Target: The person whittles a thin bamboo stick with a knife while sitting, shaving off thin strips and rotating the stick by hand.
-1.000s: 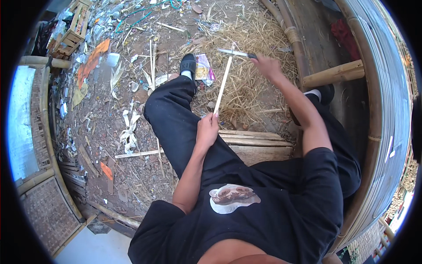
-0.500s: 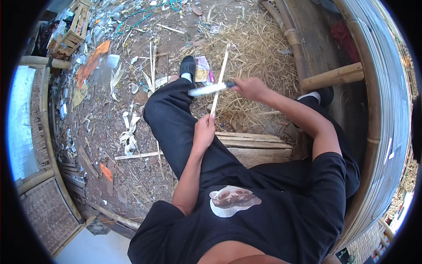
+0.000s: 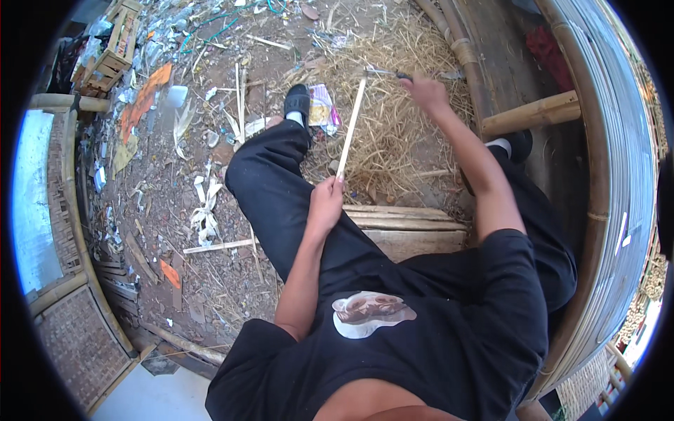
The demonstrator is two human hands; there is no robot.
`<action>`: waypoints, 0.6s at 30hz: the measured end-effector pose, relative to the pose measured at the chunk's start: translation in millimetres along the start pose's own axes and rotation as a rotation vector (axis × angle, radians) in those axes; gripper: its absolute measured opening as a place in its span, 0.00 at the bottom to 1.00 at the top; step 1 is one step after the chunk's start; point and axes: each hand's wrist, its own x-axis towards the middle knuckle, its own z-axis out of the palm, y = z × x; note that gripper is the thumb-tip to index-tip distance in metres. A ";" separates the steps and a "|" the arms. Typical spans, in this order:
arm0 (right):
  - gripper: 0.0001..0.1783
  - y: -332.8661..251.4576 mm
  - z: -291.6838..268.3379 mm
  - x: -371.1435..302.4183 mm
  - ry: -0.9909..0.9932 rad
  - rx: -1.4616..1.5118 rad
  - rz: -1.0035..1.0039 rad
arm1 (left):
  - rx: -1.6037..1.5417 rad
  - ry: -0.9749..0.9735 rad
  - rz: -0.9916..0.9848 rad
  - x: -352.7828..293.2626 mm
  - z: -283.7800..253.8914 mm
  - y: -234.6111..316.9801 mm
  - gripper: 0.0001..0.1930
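Note:
My left hand (image 3: 326, 204) is closed round the near end of a pale bamboo strip (image 3: 352, 128), in front of my left thigh. The strip slants away from me, its far end over the straw. Farther off to the right, my right hand (image 3: 426, 93) is closed on the dark handle of a knife (image 3: 385, 71). Its blade points left and lies by the far tip of the strip; whether the two touch I cannot tell. The right fingers are a little blurred.
Thin shavings and straw (image 3: 393, 126) lie heaped past a wooden plank seat (image 3: 407, 241). Litter, pale strips and an orange scrap (image 3: 146, 102) cover the ground to the left, with a wooden crate (image 3: 116, 45) at the far left. A bamboo rail (image 3: 531, 116) stands at my right.
The knife in my right hand has moved away from me and to the right, from the middle of the strip to its far end. My left hand has stayed nearly still.

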 end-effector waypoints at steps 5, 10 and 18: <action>0.24 -31.3 12.4 1.0 0.050 -0.097 -0.027 | 0.083 0.085 0.000 5.3 -1.2 -7.0 0.18; 0.19 95.5 -0.4 22.5 0.412 -0.362 0.173 | -0.007 -0.023 -0.003 3.3 8.1 4.8 0.18; 0.25 39.9 -33.8 -1.5 0.006 -0.117 0.609 | -0.229 -0.065 -0.078 4.1 1.2 10.5 0.14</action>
